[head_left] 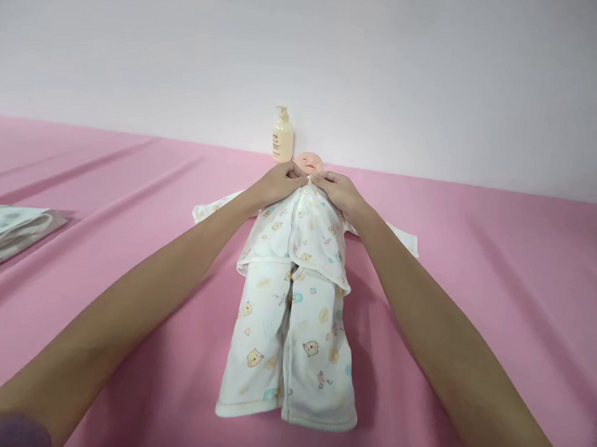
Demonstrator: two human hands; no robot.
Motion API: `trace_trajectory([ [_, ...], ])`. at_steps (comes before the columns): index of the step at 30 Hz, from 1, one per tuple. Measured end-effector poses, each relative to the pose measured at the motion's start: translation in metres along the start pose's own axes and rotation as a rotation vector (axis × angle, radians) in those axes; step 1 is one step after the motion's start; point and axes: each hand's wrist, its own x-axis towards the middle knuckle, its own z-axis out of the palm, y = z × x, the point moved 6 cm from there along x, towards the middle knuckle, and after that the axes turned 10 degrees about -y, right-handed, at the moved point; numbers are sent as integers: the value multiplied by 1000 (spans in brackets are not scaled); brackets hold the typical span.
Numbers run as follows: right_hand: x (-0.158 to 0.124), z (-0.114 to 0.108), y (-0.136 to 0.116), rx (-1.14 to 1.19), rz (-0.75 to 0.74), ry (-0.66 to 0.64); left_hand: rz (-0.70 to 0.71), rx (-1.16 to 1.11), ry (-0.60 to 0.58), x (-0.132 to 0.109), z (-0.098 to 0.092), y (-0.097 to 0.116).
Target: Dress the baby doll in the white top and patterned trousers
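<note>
A baby doll [310,163] lies on its back, head toward the wall, dressed in a white printed shirt [278,226] and matching trousers [317,344]. At the collar, my left hand [287,179] pinches one edge of the shirt just below the doll's chin. Close beside it, my right hand [336,187] grips the other edge, the fingertips of both hands nearly meeting. The front edges overlap down the chest. Both sleeves spread out to the sides, and the trouser legs point toward me. Any fastener between my fingers is too small to make out.
A pump bottle [283,139] of pale yellow liquid stands behind the doll's head, against the white wall [436,84]. Folded cloth [18,232] with a pale pattern lies at the far left. Pink sheeting [475,293] with long creases covers the surface.
</note>
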Motion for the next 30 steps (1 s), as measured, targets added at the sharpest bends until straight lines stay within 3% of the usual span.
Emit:
trace_trajectory([
  [5, -4, -2, -3, -12, -9, 56, -37, -25, 4, 3, 0, -2],
  [15, 9, -9, 8, 29, -106, -20, -119, -245, -90, 4, 1, 1],
  [22, 8, -15, 12, 59, -92, -69, -107, -160, -53, 1, 1, 1],
  [27, 8, -15, 11, 65, -62, -26, -90, -133, -17, 2, 0, 1],
  [30, 2, -16, 6, -28, -2, 95, -102, -164, 10, 1, 2, 0],
])
